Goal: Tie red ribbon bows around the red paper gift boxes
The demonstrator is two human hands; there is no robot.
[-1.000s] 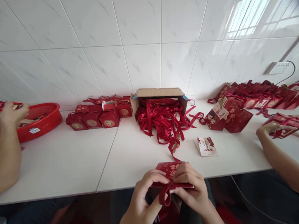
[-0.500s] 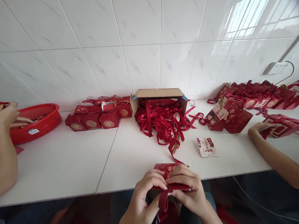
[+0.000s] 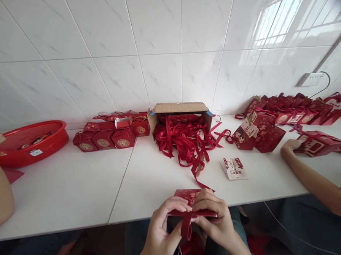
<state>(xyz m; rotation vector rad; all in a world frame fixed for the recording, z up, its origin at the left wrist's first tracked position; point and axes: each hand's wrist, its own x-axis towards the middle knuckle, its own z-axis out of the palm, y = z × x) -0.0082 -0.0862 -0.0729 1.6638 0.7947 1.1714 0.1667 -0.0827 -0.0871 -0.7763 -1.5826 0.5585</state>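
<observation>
At the table's front edge, both my hands are on a red printed gift box (image 3: 187,195), partly hidden under my fingers. A loop of dark red ribbon (image 3: 186,228) hangs from its near side. My left hand (image 3: 167,223) is closed, its fingers over the box's near edge and its thumb against the ribbon loop. Closed on the right part of that edge is my right hand (image 3: 214,217), thumb below and fingers above, close to the base of the loop. The fingertips of both hands nearly meet there.
Ahead, a cardboard box (image 3: 179,107) spills red ribbons (image 3: 182,142). Finished-looking red boxes (image 3: 104,139) stand left of it, beside a red basin (image 3: 45,147). A white printed card (image 3: 234,168) lies to the right. Co-workers' arms (image 3: 318,177) reach in from both sides.
My left fingers have straightened and lifted slightly at the box edge; the ribbon loop stays in place. The left co-worker's hand has withdrawn leftward from the basin. The view has shifted slightly.
</observation>
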